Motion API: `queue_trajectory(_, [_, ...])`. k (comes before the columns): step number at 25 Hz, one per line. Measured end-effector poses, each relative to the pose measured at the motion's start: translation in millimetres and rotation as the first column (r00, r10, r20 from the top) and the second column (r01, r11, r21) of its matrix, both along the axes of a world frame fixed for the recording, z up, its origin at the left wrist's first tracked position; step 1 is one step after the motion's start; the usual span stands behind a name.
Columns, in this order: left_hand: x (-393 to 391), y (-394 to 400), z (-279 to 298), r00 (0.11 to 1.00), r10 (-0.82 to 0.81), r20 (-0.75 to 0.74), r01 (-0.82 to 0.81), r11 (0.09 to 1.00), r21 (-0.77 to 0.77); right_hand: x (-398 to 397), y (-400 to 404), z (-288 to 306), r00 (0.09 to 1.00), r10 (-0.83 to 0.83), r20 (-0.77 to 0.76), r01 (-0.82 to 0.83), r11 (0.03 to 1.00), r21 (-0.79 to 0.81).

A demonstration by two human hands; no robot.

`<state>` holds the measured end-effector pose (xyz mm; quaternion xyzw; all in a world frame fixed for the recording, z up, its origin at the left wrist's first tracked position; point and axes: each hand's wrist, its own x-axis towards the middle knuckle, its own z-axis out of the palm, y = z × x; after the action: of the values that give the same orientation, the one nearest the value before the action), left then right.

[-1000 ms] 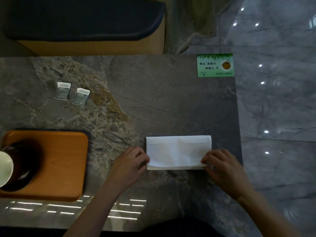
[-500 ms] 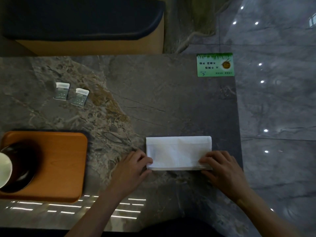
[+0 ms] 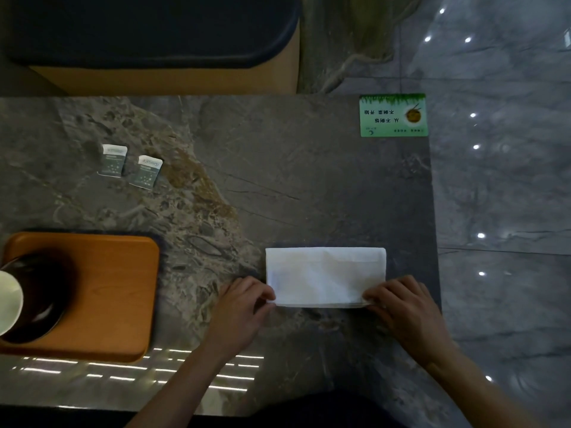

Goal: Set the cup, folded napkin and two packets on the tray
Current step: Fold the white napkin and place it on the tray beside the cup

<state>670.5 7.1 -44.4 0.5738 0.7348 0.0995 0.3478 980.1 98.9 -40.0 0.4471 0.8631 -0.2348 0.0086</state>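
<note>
A white napkin (image 3: 326, 274), folded into a wide rectangle, lies flat on the marble table. My left hand (image 3: 242, 307) pinches its near left corner and my right hand (image 3: 404, 307) pinches its near right corner. An orange wooden tray (image 3: 117, 291) sits at the left, holding a dark saucer (image 3: 37, 301) with a pale cup (image 3: 7, 301) cut off by the frame edge. Two small grey-and-white packets (image 3: 112, 160) (image 3: 145, 172) lie side by side on the table beyond the tray.
A green card (image 3: 393, 115) is stuck at the table's far right corner. The table's right edge runs just right of the napkin, with glossy floor beyond. A cushioned bench (image 3: 154, 41) stands behind the far edge.
Both hands shifted slightly along the napkin's near edge and now pinch its corners. The napkin, tray and packets stayed where they were.
</note>
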Motion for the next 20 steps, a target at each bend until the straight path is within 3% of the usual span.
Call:
queue_trajectory(2, [-7,5,1,0.993,0.023,0.119,-0.018,0.999,-0.036,3,-2,-4,1.0,0.007,-0.012,-0.007,1.0,0.014])
queue_trajectory(4, [-13,8,1,0.987,-0.066,0.144,0.076,0.995,-0.063,8,-3,-7,0.999,0.012,-0.037,-0.011,1.0,0.01])
queue_trajectory(9, [-18,3,-4,0.971,-0.236,0.029,0.237,0.971,-0.039,12,-3,-7,0.998,0.05,-0.034,-0.05,0.999,-0.009])
queue_trajectory(14, [-2,-9,-9,0.966,-0.193,-0.173,0.218,0.966,0.137,-15,-18,-2,0.997,0.061,-0.046,-0.057,0.995,0.087])
queue_trajectory(20, [33,-3,-13,0.927,-0.3,-0.226,0.353,0.903,0.246,-47,-19,-2,0.989,0.131,-0.062,-0.127,0.99,0.054])
